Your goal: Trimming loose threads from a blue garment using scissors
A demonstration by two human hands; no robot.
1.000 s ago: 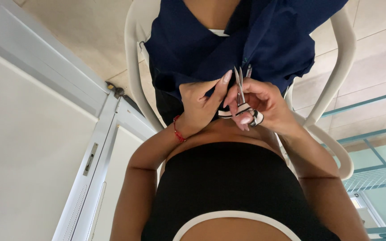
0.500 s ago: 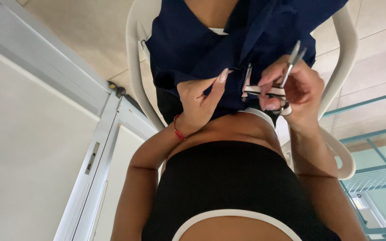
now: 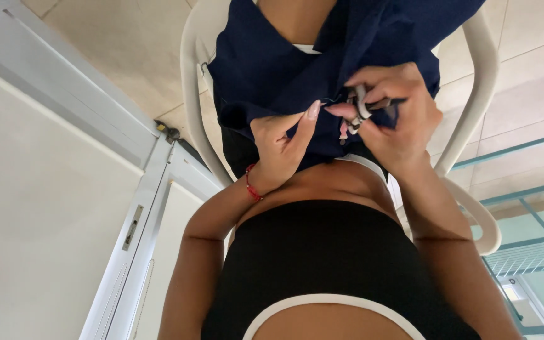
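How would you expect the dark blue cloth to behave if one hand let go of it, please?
The dark blue cloth is probably floppy: it hangs in soft folds over the white plastic chair. It looks light, since the left hand pinches its edge with fingertips alone. Released, it would likely sag, not slide.

Right hand [image 3: 398, 116] lowered from the raised position at upper right of frame half a second earlier, now closed over the scissors [image 3: 361, 108] against the navy fabric [image 3: 272, 69] at upper centre. Scissor blades, previously projecting upward and plainly visible, now largely hidden within the fist; only the handle loops showing. Left hand [image 3: 284, 141] opened slightly at centre frame, index finger extended toward the right hand, fingertip now close to the scissors.
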